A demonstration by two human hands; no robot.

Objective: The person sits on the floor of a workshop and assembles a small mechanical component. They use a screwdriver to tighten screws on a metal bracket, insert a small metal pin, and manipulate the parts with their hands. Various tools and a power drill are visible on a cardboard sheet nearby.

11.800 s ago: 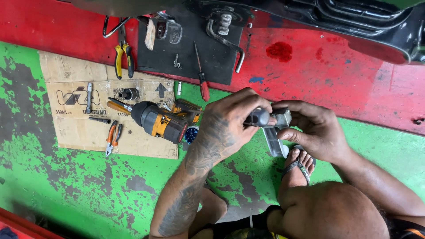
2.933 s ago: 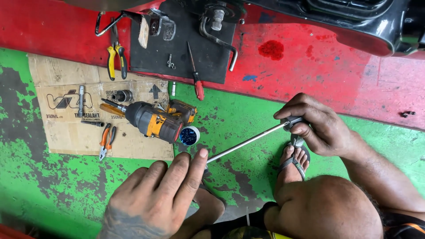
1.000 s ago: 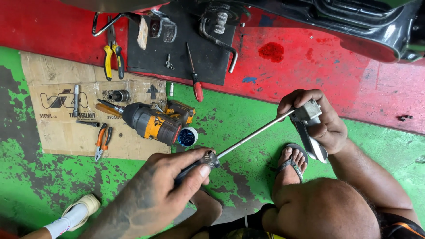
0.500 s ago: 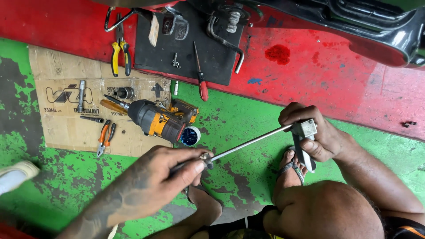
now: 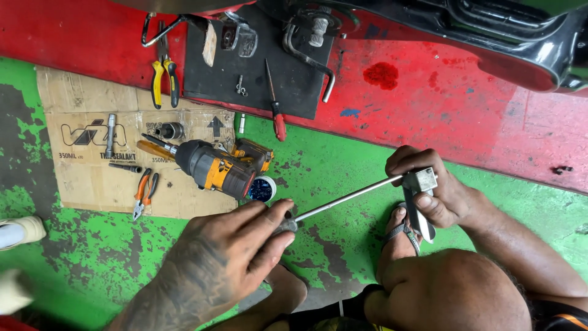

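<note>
Your left hand (image 5: 229, 257) pinched the near end of a long, thin metal rod (image 5: 349, 197), fingers pressed together around a dark grey tip; your right hand (image 5: 432, 190) was clenched around the far end, where a square, dull silver metal block (image 5: 421, 181) sat on the rod, with a flat dark strip hanging below it over your sandalled foot (image 5: 401, 236); the rod itself was straight, bright and bare, slanting upward from left to right above the green painted floor (image 5: 331, 165), just in front of your knee; beside your left hand lay a black and yellow power drill (image 5: 214, 168) on a sheet of cardboard (image 5: 79, 178), with orange-handled pliers (image 5: 144, 193) near it and yellow-handled pliers (image 5: 164, 79) further up; a red-handled screwdriver (image 5: 275, 104) rested across a black mat (image 5: 257, 67). Compared with half a second earlier, both hands held the same grip on the rod and its slant was unchanged; the pale shoe at the left edge had slipped further out of sight.
</note>
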